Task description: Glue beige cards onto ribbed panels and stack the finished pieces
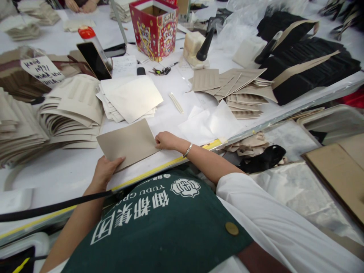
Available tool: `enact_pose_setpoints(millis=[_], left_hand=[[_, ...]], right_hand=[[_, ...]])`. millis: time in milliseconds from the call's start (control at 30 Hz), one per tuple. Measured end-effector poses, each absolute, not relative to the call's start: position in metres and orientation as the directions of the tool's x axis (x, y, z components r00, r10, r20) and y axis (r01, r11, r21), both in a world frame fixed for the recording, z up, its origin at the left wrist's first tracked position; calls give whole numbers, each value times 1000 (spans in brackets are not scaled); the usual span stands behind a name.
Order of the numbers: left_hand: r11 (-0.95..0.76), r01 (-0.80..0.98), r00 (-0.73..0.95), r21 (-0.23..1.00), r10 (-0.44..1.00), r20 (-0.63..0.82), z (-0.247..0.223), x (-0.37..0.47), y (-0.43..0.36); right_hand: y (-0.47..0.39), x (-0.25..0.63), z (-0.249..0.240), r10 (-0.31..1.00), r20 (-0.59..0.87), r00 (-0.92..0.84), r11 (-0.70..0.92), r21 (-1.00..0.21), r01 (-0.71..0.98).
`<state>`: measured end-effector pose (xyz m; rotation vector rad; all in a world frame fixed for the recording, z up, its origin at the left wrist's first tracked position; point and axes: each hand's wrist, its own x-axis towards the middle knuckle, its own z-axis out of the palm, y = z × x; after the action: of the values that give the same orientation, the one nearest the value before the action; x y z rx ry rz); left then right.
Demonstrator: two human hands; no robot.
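Observation:
A flat grey-beige panel (129, 144) is held slightly raised at the table's front edge. My left hand (106, 167) grips its lower left edge, with the thumb lying on top and the other fingers hidden beneath. At the panel's right edge, my right hand (166, 140) pinches the corner with curled fingers. Just beyond the panel lies a stack of cream sheets (132, 96). To its left, a fanned stack of beige panels (76, 110) leans over. White paper pieces (210, 121) lie to the right of my right hand.
A red patterned box (155, 32), a phone (95, 60) propped on a red-capped bottle (88, 36), and a black-handled tool (205, 45) stand farther back. Brown panels (233, 89) and black strapped pieces (309, 64) lie right. Another person's hands (81, 5) show at the top.

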<state>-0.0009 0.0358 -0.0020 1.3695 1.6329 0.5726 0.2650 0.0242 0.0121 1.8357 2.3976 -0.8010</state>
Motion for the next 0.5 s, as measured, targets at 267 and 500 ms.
enact_pose_setpoints(millis=[267, 500], left_hand=[[225, 576, 51, 786, 950, -309, 2, -2, 37], [44, 735, 267, 676, 899, -349, 13, -26, 45]], right_hand=[[17, 255, 12, 914, -312, -260, 177, -272, 946], [17, 255, 8, 896, -370, -248, 166, -239, 957]])
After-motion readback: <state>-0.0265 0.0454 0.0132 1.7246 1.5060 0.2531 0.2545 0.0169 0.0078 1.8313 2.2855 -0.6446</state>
